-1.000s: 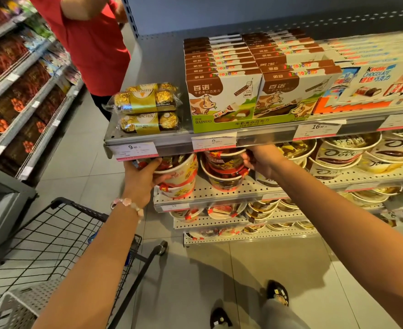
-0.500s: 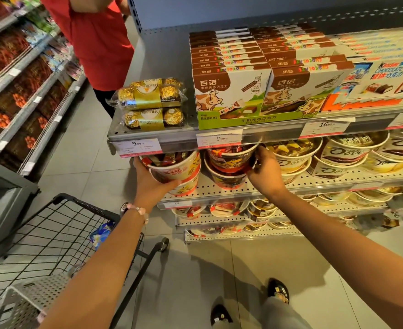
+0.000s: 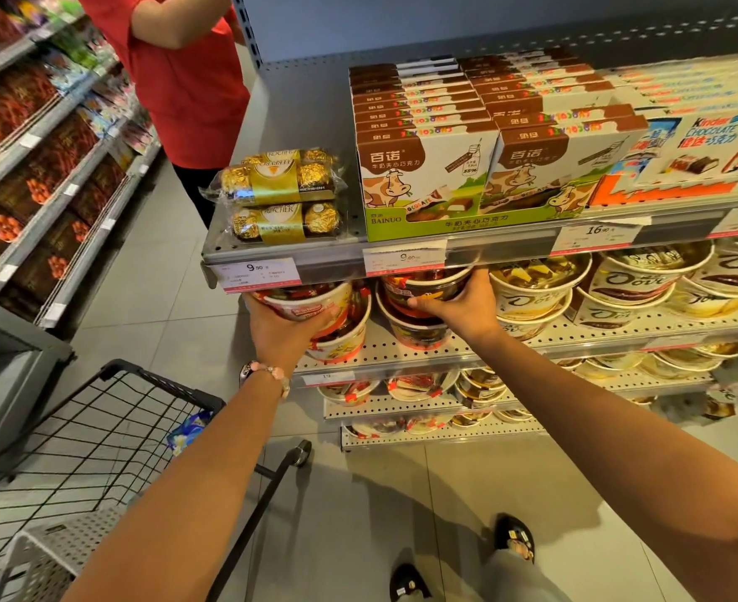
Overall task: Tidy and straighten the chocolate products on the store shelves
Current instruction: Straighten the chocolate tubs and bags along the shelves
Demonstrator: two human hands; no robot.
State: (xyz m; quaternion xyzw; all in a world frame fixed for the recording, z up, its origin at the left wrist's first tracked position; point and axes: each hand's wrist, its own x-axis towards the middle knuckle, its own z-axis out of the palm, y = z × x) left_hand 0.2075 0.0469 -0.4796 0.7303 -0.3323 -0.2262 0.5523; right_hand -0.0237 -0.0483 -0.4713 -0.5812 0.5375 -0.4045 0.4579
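At far left a wire shopping cart [image 3: 97, 432] stands on the grey floor, with a person in a red shirt [image 3: 184, 67] behind it. The left hand [image 3: 286, 328], a bead bracelet at its wrist, grips the upper red-and-white chocolate tub [image 3: 315, 304] of a stack at the left end of the second shelf [image 3: 619, 330]. Above, gold-wrapped chocolate packs [image 3: 278, 197] lie stacked on the top shelf beside Bainuo boxes [image 3: 428, 176]. The right hand [image 3: 462, 308] curls round the dark red tub [image 3: 423, 288] atop the neighbouring stack. Cream Dove tubs [image 3: 632, 284] fill the shelf further right, under Kinder boxes [image 3: 706, 145]
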